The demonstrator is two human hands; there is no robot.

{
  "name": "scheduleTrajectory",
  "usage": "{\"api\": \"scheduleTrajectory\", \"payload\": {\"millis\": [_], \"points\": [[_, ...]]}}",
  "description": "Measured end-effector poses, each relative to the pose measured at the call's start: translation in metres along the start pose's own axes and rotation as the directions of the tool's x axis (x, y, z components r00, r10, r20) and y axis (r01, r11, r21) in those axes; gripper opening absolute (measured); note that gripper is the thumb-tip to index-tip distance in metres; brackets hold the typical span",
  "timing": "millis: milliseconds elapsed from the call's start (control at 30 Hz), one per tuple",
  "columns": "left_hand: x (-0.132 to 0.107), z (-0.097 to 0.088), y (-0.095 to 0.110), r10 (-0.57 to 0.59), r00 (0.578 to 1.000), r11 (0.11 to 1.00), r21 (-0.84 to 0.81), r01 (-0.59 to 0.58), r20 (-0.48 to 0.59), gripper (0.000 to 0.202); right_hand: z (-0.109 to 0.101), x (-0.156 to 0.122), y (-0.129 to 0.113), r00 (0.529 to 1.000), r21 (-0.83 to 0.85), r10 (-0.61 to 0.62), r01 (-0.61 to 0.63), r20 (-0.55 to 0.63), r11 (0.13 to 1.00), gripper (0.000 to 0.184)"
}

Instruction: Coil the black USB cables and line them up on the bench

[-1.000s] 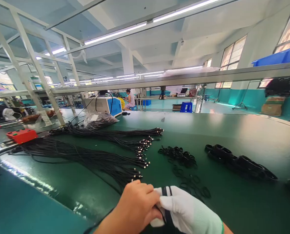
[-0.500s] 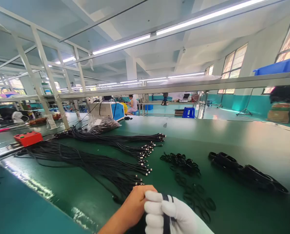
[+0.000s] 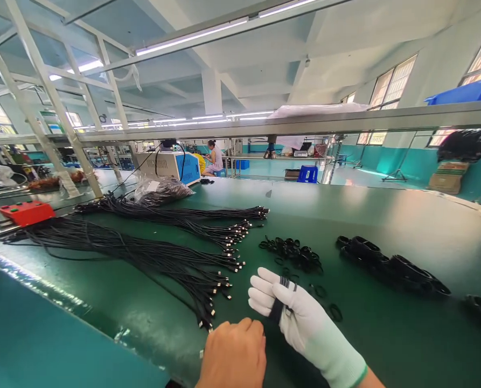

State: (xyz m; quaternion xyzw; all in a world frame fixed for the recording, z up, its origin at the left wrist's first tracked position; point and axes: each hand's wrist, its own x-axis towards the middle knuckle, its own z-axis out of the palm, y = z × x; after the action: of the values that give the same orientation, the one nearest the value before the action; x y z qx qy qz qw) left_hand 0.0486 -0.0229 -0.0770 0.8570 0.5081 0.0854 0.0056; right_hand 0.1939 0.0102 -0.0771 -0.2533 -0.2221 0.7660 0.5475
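Observation:
My bare left hand [image 3: 235, 353] is closed at the front of the bench, back of the hand upward. Its fingertips are hidden, so I cannot see what they hold. To its right, my white-gloved right hand [image 3: 291, 307] pinches a dark strap [image 3: 276, 311] across the palm, with the thumb over it. Thin black bands [image 3: 284, 281] loop around a finger of that glove. Left of the hands lie bundles of black cables [image 3: 143, 250] with metal plug ends. Small black rings [image 3: 294, 253] are scattered just beyond the glove.
Larger black coils [image 3: 391, 267] lie on the green bench [image 3: 369, 210] to the right. A red control box [image 3: 26, 213] stands at the left. Farther back are a plastic bag [image 3: 159, 189] and a blue-and-white machine [image 3: 171, 166]. A person [image 3: 215, 159] sits beyond.
My hands have come apart: the left is lower and turned back-up, the right is higher with its fingers less curled. The strap stays in the right hand. The view has shifted.

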Motion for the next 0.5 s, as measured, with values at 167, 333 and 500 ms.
{"api": "scheduleTrajectory", "payload": {"millis": [167, 333, 500], "points": [[0.008, -0.015, -0.019, 0.309, 0.923, 0.951, 0.086, -0.297, -0.23, 0.011, 0.002, -0.005, 0.014, 0.998, -0.118, 0.051, -0.054, -0.033, 0.992, 0.042], [0.023, -0.047, -0.03, 0.476, 0.863, 0.879, 0.086, -0.468, -0.169, 0.015, 0.004, -0.004, 0.017, 0.97, -0.189, 0.118, -0.078, 0.212, 0.979, 0.035], [0.004, -0.056, -0.05, 0.446, 0.849, 0.879, -0.039, -0.475, -0.284, 0.005, 0.0, -0.012, -0.008, 0.902, -0.103, 0.17, -0.141, 0.397, 0.985, 0.039]]}}
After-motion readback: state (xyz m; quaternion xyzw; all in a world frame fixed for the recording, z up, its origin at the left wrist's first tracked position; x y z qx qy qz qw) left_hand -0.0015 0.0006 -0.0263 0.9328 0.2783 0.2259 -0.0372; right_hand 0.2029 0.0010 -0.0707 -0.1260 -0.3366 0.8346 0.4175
